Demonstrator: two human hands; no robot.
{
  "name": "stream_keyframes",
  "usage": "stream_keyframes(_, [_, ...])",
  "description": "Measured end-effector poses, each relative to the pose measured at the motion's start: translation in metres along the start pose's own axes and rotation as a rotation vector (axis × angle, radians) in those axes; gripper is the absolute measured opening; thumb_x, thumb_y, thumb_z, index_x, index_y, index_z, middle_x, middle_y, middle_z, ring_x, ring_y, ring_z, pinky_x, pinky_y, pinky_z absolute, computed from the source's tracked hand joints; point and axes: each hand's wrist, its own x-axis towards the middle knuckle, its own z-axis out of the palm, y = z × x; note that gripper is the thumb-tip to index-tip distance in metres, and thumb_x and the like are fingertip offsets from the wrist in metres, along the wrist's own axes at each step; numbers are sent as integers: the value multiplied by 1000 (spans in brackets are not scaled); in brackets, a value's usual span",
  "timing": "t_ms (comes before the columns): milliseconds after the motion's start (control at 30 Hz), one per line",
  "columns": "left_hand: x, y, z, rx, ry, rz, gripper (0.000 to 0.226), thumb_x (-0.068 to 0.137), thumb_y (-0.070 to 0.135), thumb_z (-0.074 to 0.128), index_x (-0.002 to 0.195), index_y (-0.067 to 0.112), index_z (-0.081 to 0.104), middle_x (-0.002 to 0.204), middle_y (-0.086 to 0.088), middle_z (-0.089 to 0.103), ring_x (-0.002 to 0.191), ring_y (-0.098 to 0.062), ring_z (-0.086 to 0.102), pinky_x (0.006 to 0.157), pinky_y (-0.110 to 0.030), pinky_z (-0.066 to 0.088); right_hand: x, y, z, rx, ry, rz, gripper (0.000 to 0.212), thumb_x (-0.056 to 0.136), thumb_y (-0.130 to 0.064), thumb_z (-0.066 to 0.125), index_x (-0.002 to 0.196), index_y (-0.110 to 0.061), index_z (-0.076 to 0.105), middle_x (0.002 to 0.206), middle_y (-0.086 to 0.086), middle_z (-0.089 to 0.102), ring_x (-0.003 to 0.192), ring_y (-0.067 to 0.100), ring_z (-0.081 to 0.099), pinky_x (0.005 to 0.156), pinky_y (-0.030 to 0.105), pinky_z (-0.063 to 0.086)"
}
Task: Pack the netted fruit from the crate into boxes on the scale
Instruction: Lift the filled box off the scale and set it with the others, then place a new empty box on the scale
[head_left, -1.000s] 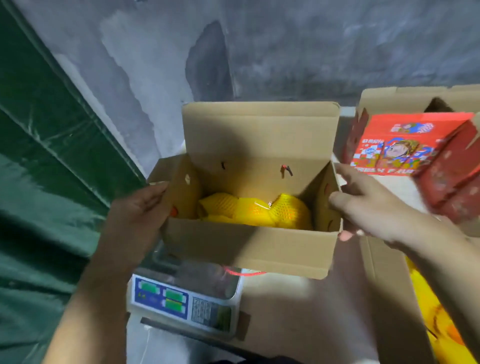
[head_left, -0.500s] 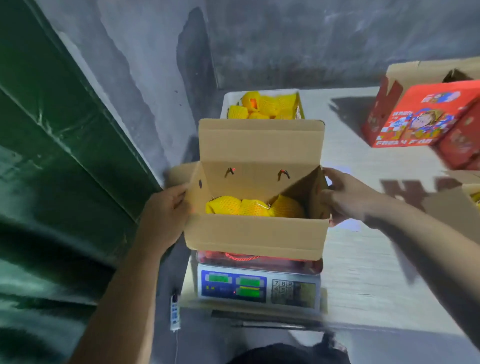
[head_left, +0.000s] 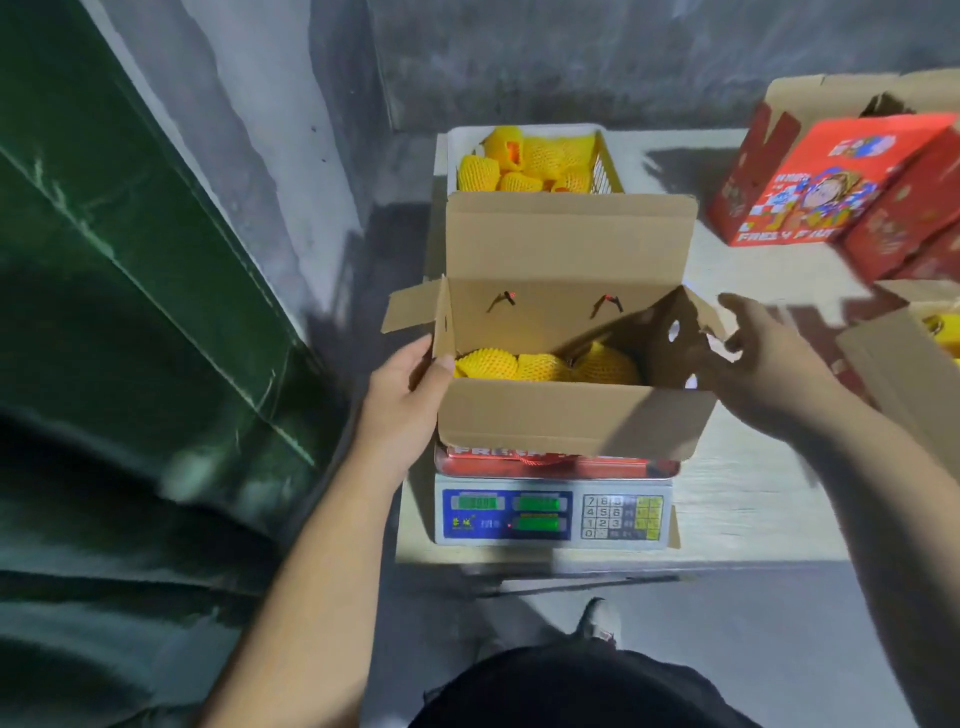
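Sitting on the scale (head_left: 553, 512): open box (head_left: 566, 421), netted fruit (head_left: 545, 366) lying in its bottom. Left hand (head_left: 408, 400) grips the box's left wall at the near corner, thumb over the rim. Right hand (head_left: 763, 364) is spread loose beside the right flap, holding nothing. Crate (head_left: 605, 171) with more fruit is just behind the box. Red boxes (head_left: 841, 182) are on the tabletop (head_left: 753, 493), far right.

You've got a matt brown cardboard box (head_left: 566, 415) on the scale's (head_left: 553, 512) shiny metal pan, soft yellow foam-net fruit (head_left: 545, 364) inside, rough concrete wall (head_left: 571, 57) behind.
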Motion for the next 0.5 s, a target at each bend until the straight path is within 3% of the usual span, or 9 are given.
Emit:
stream_keyframes(67, [-13, 1, -1, -7, 71, 1, 33, 100, 26, 65, 132, 36, 63, 104, 43, 66, 102, 24, 58, 77, 0, 44, -12, -2, 2, -97, 39, 31, 72, 92, -60, 47, 154, -22, 41, 140, 23, 48, 134, 40, 41, 109, 48, 37])
stream_keyframes(100, [-20, 4, -1, 29, 136, 31, 35, 98, 22, 68, 131, 34, 63, 105, 40, 64, 101, 26, 55, 77, 4, 40, -20, -5, 4, -106, 82, 0, 71, 90, -60, 44, 150, -21, 46, 137, 22, 50, 133, 40, 37, 110, 49, 32])
stream_keyframes(200, [-39, 9, 1, 191, 193, 170, 30, 95, 22, 68, 123, 33, 67, 114, 20, 54, 108, 11, 55, 85, 2, 37, -53, -19, 18, -73, 197, -277, 47, 88, -36, 50, 131, -20, 60, 114, 16, 56, 117, 35, 38, 98, 42, 30])
stream_keyframes(267, [-48, 13, 0, 205, 121, 201, 25, 96, 21, 66, 119, 30, 70, 109, 19, 57, 103, 10, 56, 87, -5, 40, -74, -31, 30, -3, 195, -445, 36, 92, -21, 58, 127, -21, 64, 116, 10, 54, 115, 33, 44, 96, 38, 33])
stream_keyframes(400, [-63, 15, -7, 178, -22, 103, 21, 98, 21, 64, 115, 31, 71, 101, 19, 69, 97, 2, 65, 91, -26, 54, -103, -50, 60, 146, -50, -595, 24, 94, -6, 61, 115, -16, 69, 109, 1, 64, 96, 20, 62, 79, 41, 55])
stream_keyframes(500, [-73, 9, -14, 224, -99, 69, 23, 99, 23, 62, 117, 35, 70, 101, 24, 70, 101, 3, 65, 90, -24, 54, -112, -54, 74, 144, -152, -583, 23, 96, -11, 62, 115, -19, 71, 110, -3, 71, 95, 16, 65, 85, 40, 58])
